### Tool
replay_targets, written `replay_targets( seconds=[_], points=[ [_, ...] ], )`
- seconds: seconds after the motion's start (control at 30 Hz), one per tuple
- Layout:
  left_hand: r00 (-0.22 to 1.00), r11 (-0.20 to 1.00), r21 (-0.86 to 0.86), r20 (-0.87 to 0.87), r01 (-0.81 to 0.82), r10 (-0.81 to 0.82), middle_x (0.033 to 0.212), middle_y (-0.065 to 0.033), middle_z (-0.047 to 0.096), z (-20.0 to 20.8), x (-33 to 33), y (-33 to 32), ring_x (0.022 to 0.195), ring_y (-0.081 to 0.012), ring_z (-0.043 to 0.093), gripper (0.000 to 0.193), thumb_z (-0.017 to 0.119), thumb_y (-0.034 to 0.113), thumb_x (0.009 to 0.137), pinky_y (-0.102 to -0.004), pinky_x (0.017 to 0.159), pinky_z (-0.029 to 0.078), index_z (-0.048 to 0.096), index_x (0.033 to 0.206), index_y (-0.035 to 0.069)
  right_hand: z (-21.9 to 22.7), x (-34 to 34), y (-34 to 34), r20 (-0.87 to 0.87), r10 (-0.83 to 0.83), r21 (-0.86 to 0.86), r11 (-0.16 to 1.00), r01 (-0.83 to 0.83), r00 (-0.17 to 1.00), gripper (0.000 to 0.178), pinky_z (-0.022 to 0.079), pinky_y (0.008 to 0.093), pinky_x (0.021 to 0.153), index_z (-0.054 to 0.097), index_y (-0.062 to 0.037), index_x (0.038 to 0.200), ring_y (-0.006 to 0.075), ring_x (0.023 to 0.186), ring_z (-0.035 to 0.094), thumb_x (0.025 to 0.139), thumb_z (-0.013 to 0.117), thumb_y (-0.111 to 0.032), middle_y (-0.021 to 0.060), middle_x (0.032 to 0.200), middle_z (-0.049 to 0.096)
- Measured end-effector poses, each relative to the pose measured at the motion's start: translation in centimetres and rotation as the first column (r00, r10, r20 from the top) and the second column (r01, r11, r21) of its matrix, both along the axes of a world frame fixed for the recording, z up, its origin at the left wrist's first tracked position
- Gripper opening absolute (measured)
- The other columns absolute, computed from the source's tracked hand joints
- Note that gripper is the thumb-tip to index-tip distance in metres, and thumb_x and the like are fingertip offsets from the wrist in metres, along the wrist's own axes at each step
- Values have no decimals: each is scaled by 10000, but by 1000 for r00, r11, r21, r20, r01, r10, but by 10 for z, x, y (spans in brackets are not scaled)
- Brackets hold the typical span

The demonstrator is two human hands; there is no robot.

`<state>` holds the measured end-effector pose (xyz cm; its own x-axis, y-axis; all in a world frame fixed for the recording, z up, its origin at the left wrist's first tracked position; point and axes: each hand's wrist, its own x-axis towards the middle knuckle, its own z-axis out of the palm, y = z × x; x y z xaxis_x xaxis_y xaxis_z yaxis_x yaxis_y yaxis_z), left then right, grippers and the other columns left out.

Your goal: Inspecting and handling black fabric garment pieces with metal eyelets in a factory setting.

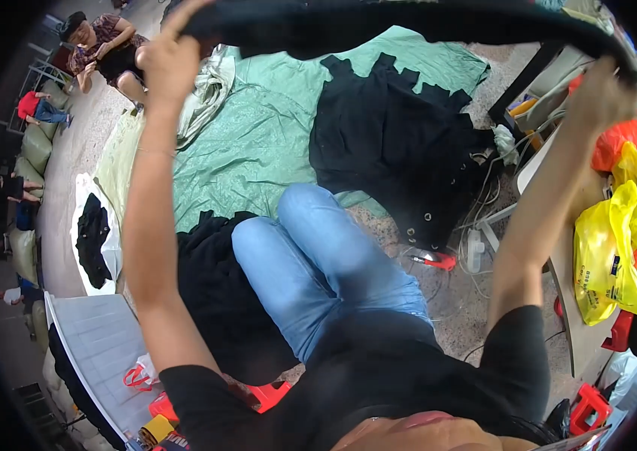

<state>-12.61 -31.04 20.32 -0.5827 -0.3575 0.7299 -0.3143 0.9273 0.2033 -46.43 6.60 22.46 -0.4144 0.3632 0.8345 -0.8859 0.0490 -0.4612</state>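
Note:
Both my arms are raised and spread wide, with a long strip of black cloth stretched between my hands at the top of the view. My left hand is closed round its left end. At the right end, my right hand grips the cloth too, slightly blurred. Whether the cloth is a whole garment cannot be seen, since its upper part is cut off. Beyond my knees, a pile of black garments lies on a green sheet. More black cloth is heaped beside my left leg.
A table with yellow plastic bags stands at my right. Cables and a red-handled tool lie on the floor. A grey-white panel is at my left. Another person sits at far left.

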Motion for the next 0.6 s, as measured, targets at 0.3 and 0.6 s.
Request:
replay_targets(
  seconds=[0.3, 0.6],
  points=[
    [846, 772, 633, 378, 60, -375, 1229, -159, 625, -332, -9, -9, 1258, -298, 513, 380, 510, -69, 762, -387, 1067, 383, 705, 1051, 85, -271, 155, 73, 462, 92, 856, 215, -470, 882, 289, 517, 412, 661, 617, -127, 949, 345, 832, 633, 772, 503, 71, 92, 922, 603],
    [692, 768, 541, 698, -343, -183, 1313, -174, 559, -354, 114, 6, 1220, -358, 516, 459, 623, 248, 888, -458, 992, 435, 538, 1319, 116, -408, 214, 126, 759, -266, 515, -313, -798, 595, 260, 496, 487, 735, 688, -88, 979, 412, 841, 643, 892, 592, -313, 206, 856, 669]
  ],
)
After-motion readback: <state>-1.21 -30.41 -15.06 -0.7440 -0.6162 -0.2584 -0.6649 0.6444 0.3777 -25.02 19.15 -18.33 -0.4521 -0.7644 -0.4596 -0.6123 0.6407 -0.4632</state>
